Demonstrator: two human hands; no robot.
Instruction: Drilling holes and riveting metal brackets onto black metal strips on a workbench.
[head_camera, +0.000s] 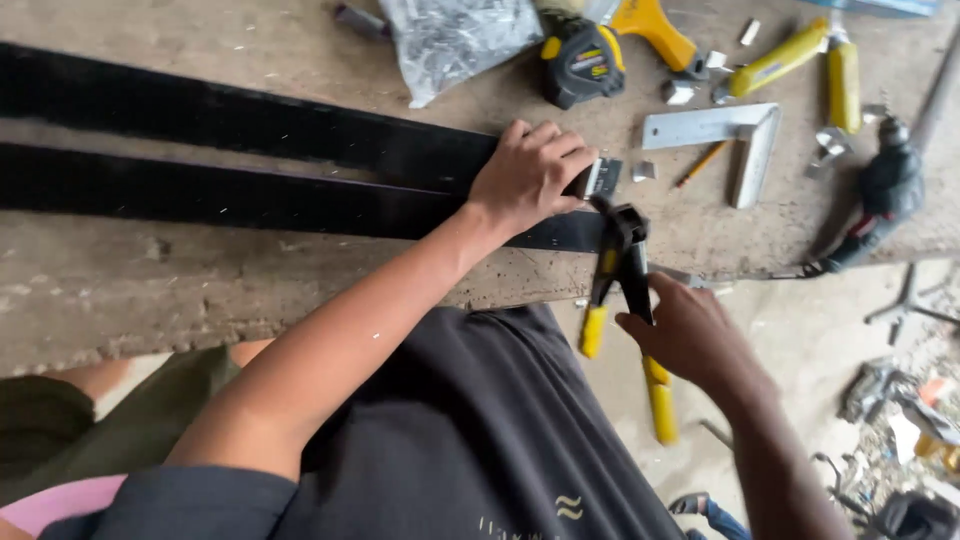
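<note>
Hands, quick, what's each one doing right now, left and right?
Left hand: closed, pressing a small metal bracket onto the black bar.
Right hand: closed around a yellow-handled rivet tool, its nose at the bracket.

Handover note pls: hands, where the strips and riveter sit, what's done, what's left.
Left hand presses the black strips flat at their right ends, by a small metal bracket.
Right hand grips one yellow handle of the riveter; its head sits at the bracket, handles spread.
Strips lie side by side on the bench.
Done: strips aligned, tool placed.
Left: squeeze the handles, by the look of it; whether a rivet is set cannot be told.
</note>
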